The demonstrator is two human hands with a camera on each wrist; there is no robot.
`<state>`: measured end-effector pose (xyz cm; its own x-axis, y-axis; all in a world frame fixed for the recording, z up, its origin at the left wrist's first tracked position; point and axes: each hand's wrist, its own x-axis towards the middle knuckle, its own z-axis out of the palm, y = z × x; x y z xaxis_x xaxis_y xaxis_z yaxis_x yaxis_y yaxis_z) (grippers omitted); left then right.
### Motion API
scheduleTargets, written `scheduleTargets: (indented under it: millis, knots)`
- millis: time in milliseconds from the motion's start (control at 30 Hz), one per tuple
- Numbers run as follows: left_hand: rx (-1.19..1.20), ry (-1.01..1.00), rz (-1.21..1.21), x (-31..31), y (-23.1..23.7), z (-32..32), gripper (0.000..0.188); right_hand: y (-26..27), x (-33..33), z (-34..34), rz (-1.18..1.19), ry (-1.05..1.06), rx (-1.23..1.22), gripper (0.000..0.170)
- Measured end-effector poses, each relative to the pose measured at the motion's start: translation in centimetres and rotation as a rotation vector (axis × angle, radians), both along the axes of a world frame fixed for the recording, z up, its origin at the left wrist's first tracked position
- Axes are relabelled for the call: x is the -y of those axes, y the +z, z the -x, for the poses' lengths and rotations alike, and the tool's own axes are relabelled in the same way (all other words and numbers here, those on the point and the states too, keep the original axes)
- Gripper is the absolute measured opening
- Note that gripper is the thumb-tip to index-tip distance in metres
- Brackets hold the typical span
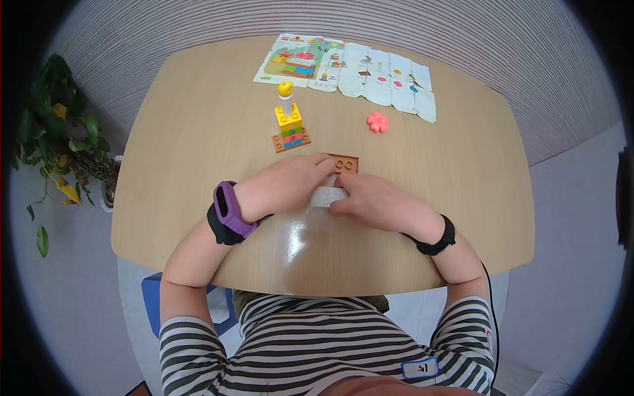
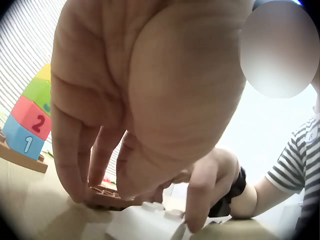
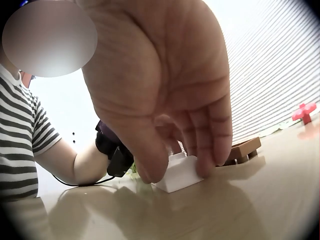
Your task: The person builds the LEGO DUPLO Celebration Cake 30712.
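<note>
My right hand (image 1: 383, 203) holds a white toy brick (image 1: 322, 197) between thumb and fingers, low at the tabletop. The brick's studs (image 2: 154, 205) face up in the left wrist view, and its smooth side (image 3: 181, 176) shows in the right wrist view. Just beyond it lies a brown building plate (image 1: 349, 164), hollow underside up. My left hand (image 1: 287, 183) reaches down over the plate's left end, its thumb and fingers on either side of it in the left wrist view. That end is partly hidden by the hand.
Behind my left hand, a tower of numbered bricks (image 1: 290, 125) topped by a yellow-tipped candle stands on another brown plate (image 1: 302, 140). A pink flower piece (image 1: 378, 123) lies to the right. An unfolded instruction sheet (image 1: 386, 79) covers the far edge.
</note>
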<state>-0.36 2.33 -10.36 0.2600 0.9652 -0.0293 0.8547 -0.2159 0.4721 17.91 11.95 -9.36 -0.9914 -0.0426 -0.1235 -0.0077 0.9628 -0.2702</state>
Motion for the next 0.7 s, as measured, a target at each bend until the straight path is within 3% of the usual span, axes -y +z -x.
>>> scheduleTargets:
  millis: [200, 300, 700]
  knots:
    - [-0.085, 0.025, -0.295, -0.2, -2.3, 0.1, 0.021, -0.4, -0.1, -0.3, 0.018, 0.035, 0.000, 0.009]
    - [-0.156, 0.097, -0.254, 0.1, -2.4, 0.3, 0.017, -0.7, -0.2, -0.4, 0.028, 0.047, -0.044, 0.009]
    - [-0.254, 0.063, -0.338, 0.0, -3.0, 0.9, 0.010, -0.6, -0.2, -0.5, 0.017, 0.040, -0.041, 0.009]
